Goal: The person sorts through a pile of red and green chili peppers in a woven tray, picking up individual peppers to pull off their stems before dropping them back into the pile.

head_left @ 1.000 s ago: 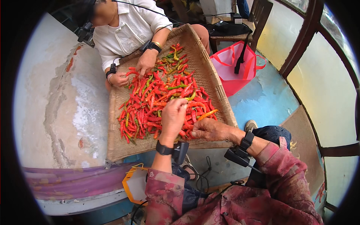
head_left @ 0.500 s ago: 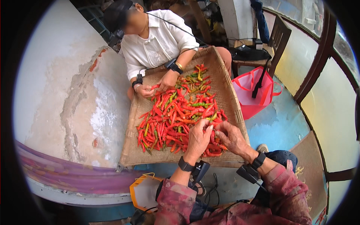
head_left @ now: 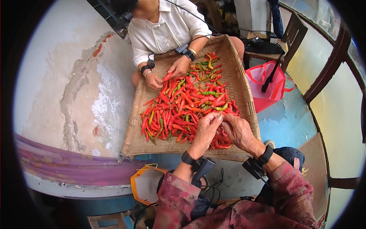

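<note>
Red chili peppers (head_left: pixel 179 114), with some green ones among them, lie heaped in a woven tray (head_left: pixel 131 143). Over the heap's near right part my two hands meet at the fingertips. My left hand (head_left: pixel 207 131) is closed, thumb and forefinger pinched; what it grips is hidden. Beside it my right hand (head_left: pixel 241 133) has its fingers curled around what looks like a red chili pepper, mostly covered by the fingers. Across the tray, a co-worker's hands (head_left: pixel 178 67) hold another red chili pepper (head_left: pixel 167 76) between them.
The co-worker in a white shirt (head_left: pixel 164 32) sits at the far side. A pink-and-white bag (head_left: pixel 263 89) stands right of the tray, near a wooden chair (head_left: pixel 291 36). An orange-edged bag (head_left: pixel 146 183) and cables (head_left: pixel 217 183) are below. A cracked wall (head_left: pixel 76 87) rises at left.
The whole scene sits higher in the view and slightly to the right. My fingertips have come together. The co-worker's hands still hold a red chili pepper.
</note>
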`<action>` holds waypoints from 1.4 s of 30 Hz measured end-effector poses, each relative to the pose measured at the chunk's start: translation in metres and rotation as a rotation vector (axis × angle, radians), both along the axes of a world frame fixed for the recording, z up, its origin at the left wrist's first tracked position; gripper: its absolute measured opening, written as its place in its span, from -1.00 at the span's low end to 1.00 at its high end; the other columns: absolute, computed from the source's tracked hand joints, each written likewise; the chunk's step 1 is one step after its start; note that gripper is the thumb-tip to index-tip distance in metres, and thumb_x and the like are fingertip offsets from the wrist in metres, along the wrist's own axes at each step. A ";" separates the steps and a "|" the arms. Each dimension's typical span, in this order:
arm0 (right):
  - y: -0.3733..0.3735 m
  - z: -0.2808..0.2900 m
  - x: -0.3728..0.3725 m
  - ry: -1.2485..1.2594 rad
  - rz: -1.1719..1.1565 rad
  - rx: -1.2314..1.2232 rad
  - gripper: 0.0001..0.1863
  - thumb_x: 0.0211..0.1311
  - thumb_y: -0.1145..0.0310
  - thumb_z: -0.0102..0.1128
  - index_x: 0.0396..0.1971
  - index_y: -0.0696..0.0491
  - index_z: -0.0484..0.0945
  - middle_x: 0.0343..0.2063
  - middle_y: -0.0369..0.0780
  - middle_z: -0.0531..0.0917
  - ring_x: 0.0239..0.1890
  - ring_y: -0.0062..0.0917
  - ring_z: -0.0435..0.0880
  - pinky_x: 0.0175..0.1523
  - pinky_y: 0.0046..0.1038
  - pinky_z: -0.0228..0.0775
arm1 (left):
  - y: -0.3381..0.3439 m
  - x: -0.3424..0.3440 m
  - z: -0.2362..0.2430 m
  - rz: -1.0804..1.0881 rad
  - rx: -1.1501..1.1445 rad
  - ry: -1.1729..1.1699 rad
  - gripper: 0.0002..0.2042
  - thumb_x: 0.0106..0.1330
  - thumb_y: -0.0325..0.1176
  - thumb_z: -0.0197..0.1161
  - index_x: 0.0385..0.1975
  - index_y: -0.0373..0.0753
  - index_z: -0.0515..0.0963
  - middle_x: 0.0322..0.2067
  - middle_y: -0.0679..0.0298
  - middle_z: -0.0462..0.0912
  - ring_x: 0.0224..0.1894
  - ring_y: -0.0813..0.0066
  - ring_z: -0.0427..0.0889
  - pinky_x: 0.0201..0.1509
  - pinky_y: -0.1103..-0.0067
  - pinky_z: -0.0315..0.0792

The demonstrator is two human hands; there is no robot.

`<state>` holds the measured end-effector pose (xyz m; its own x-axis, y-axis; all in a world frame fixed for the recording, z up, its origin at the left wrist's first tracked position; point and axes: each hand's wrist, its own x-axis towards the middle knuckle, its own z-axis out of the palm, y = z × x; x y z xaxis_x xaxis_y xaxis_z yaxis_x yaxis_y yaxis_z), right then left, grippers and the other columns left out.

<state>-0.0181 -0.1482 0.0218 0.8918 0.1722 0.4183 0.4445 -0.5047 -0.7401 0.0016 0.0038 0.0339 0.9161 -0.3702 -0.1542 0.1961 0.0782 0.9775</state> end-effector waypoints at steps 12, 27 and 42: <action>-0.026 0.011 0.012 0.082 -0.089 0.169 -0.83 0.21 0.34 0.04 -0.36 0.14 0.45 -0.59 0.01 0.54 -0.47 -0.06 0.56 -0.39 -0.19 0.37 | 0.072 0.051 -0.001 0.751 -0.576 0.038 -0.81 0.30 -0.29 0.13 -0.27 -0.29 0.42 -0.41 0.25 0.56 -0.39 0.55 0.55 -0.27 0.64 0.47; -0.035 0.015 0.010 0.151 -0.142 0.253 -0.87 0.18 0.42 0.07 -0.37 0.17 0.48 -0.59 -0.04 0.57 -0.50 -0.14 0.57 -0.40 -0.27 0.38 | -0.003 0.021 -0.029 -0.087 1.201 -0.999 -0.82 0.00 -0.50 0.25 -0.36 -0.26 0.51 -0.39 0.13 0.47 -0.26 0.12 0.41 -0.17 0.33 0.35; -0.030 0.009 0.010 0.094 -0.087 0.108 -0.84 0.17 0.35 0.09 -0.36 0.14 0.47 -0.48 -0.01 0.56 -0.39 -0.09 0.55 -0.30 -0.21 0.37 | 0.013 0.028 0.005 0.259 0.021 -0.156 -0.87 0.31 -0.34 0.08 -0.26 -0.26 0.44 -0.40 0.39 0.52 -0.40 0.72 0.44 -0.30 0.76 0.32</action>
<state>-0.0084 -0.1786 0.0311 0.9375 0.0507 0.3443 0.3287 -0.4534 -0.8285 0.0298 0.0169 0.0387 0.9928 -0.1196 -0.0090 0.0194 0.0857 0.9961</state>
